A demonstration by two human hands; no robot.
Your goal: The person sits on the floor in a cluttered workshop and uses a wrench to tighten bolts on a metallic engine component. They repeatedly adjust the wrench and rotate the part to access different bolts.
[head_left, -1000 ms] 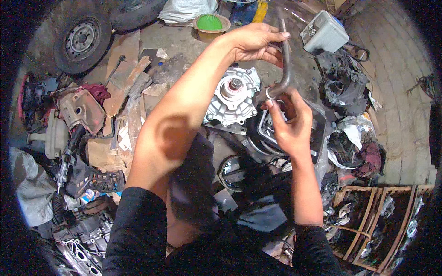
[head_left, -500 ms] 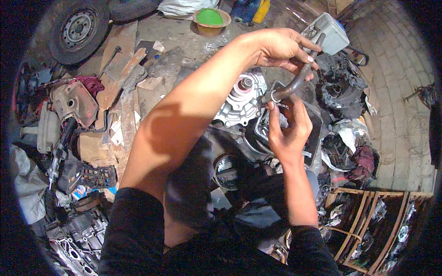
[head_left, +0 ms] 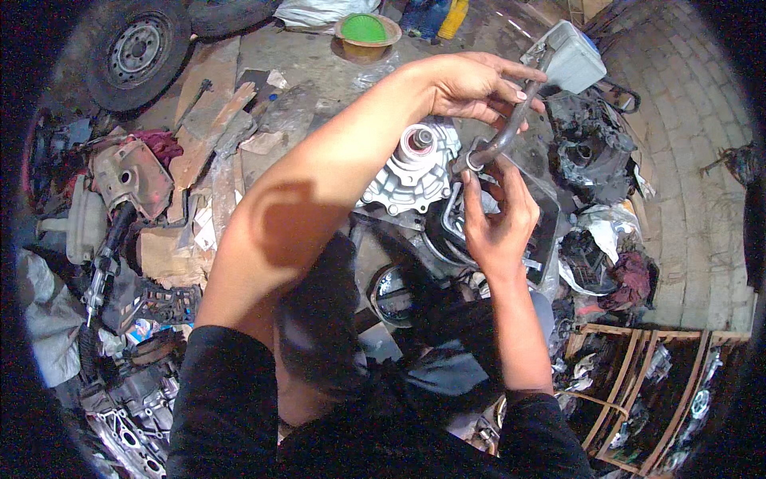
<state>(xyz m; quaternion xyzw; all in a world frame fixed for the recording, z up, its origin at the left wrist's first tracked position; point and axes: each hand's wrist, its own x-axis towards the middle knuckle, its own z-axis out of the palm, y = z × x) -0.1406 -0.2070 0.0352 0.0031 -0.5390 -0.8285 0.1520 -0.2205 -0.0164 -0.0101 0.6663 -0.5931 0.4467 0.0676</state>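
Note:
A dark, curved metal pipe (head_left: 504, 142) is held up in front of me, slanting from upper right to lower left. My left hand (head_left: 471, 89) reaches across from the left, its fingers around the pipe's upper part. Lower down, my right hand (head_left: 503, 223) pinches the near end, where a light metal ring (head_left: 474, 161) sits around it. Just left of that end stands a silver ribbed housing (head_left: 403, 185) with a shaft stub (head_left: 420, 140) pointing up. Behind the right hand, a dark tray with metal parts is partly hidden.
A grey box (head_left: 574, 60) and a dark, dirty casing (head_left: 589, 152) lie at the right. Slatted wooden shelving (head_left: 626, 383) holds parts at lower right. At far left are a wheel (head_left: 136, 52), cardboard and scrap parts. A basin with a green bowl (head_left: 365, 29) stands at the back.
The pipe and my left hand have shifted slightly left. My right hand stays at the pipe's near end. The silver housing appears a little further left.

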